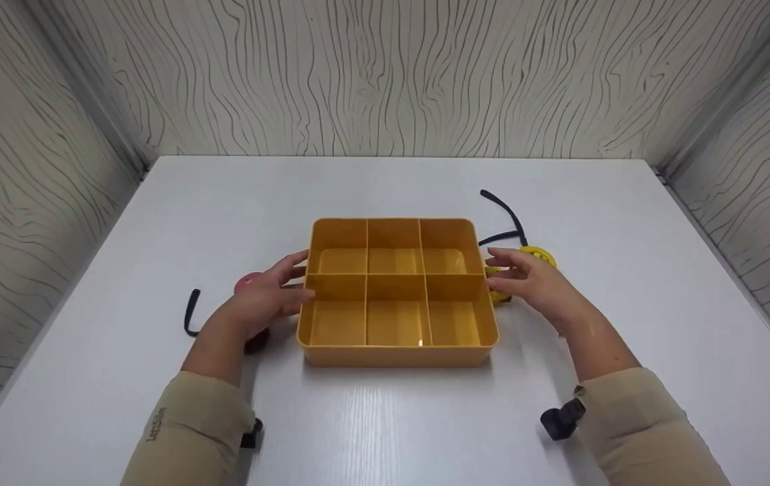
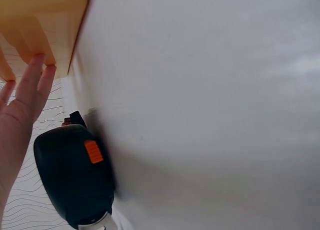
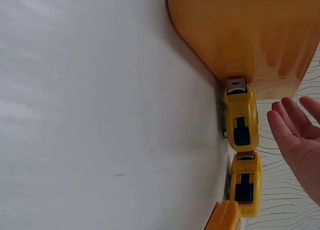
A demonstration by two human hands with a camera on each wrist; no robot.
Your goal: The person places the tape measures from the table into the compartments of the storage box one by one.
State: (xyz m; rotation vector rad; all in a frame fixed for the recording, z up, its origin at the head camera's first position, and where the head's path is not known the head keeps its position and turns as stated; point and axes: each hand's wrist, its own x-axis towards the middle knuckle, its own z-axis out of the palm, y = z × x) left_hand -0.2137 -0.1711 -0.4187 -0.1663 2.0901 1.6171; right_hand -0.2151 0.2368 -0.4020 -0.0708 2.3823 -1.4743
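Note:
An orange-yellow box [image 1: 398,356] with several open compartments stands on the white table. Straight fingers of my left hand [image 1: 264,297] touch its left wall, as the left wrist view shows. At the opposite side, my right hand [image 1: 534,278] is spread loosely close to the right wall, holding nothing. Two yellow tape measures [image 3: 241,122] stand in line below the right hand, the nearer one right against the box. A dark green, rounded tape-measure-like case [image 2: 75,175] with an orange button sits under the left hand, partly hidden in the head view.
A pink-red round thing [image 1: 247,281] shows behind the left hand. Black straps [image 1: 191,314] lie to the left and beyond the right hand. An orange-yellow case [image 3: 224,217] sits near the tape measures. Patterned walls [image 1: 385,81] enclose the table's back and sides.

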